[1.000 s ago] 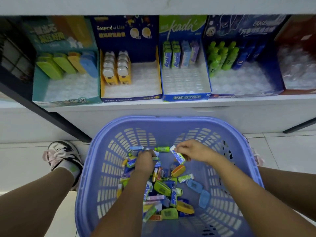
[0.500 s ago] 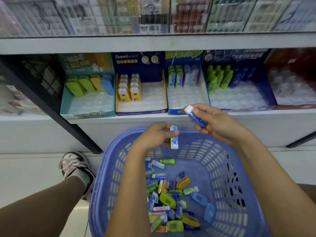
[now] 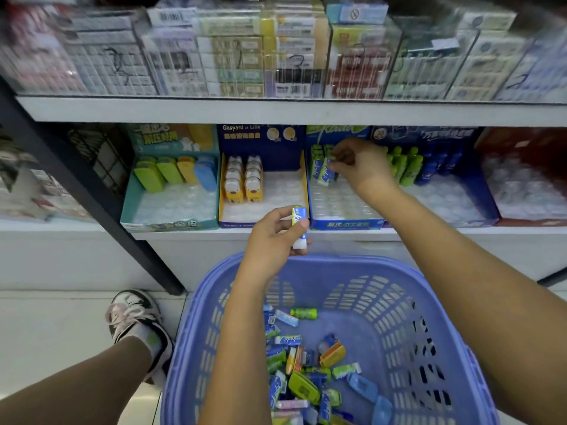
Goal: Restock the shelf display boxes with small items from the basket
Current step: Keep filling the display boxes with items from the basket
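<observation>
Blue-green stick (image 3: 298,220) gripped in left hand (image 3: 274,233): likely light, rigid, slick; pinch mid-body. Right hand (image 3: 359,164) pinches second stick (image 3: 321,174) in far display box (image 3: 346,223).

**Q:** What is sitting on the lower shelf (image 3: 429,230)?

**A:** Five display boxes are standing in a row: the blue Kada box (image 3: 346,223), a navy box (image 3: 264,142) touching its left side, a teal box (image 3: 168,223) beyond that, and a dark-blue box (image 3: 429,134) and a red box (image 3: 521,142) to its right.

**Q:** And above the Kada box?

**A:** Stacked packs (image 3: 239,56) are filling the upper shelf (image 3: 276,111). Below and to its left, a shoe (image 3: 135,314) is resting on the tiled floor (image 3: 61,317).
</observation>
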Motion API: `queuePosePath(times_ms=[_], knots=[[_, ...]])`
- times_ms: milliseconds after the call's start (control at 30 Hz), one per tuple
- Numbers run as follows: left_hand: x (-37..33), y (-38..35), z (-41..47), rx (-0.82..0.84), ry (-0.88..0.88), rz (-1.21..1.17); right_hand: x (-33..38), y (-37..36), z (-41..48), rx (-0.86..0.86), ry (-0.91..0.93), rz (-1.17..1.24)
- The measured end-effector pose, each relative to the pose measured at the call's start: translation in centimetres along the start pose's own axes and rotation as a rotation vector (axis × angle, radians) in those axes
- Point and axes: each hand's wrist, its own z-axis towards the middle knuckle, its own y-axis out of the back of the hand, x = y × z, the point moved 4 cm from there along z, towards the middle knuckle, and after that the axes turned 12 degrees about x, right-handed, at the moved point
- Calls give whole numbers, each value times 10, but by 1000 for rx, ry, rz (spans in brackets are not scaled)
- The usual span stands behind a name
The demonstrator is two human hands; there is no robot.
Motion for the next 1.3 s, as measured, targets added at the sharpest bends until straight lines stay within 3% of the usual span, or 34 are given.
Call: queuePosePath(times_ms=[167,500,733,800,900,967,1033,1100,1200,1300], knots=[[-1,-5,1,19,-22,33,-2,0,12,-19,15,18],[-1,-9,1,-7,-15,-9,3,-1,23,204,78,-131],[-2,-11,3,-36,-46,-15,9,-6,21,177,47,-225],[-3,-13,4,-73,-83,0,13,-3,8,153,8,-49],[-8,-17,5,-125,-173,61,21,-7,-27,423,-4,372],[-10,-20,5,-133,-209,106,23,-10,-49,544,29,501],[-11,-24,5,-157,-234,163,21,-6,-55,472,40,562],[-11,-30,5,-171,-246,294,14,4,-49,274,24,601],[-6,-46,5,-74,-247,697,-2,23,-33,-28,-8,514],[6,-62,7,50,-191,989,-11,25,-20,-82,23,333]])
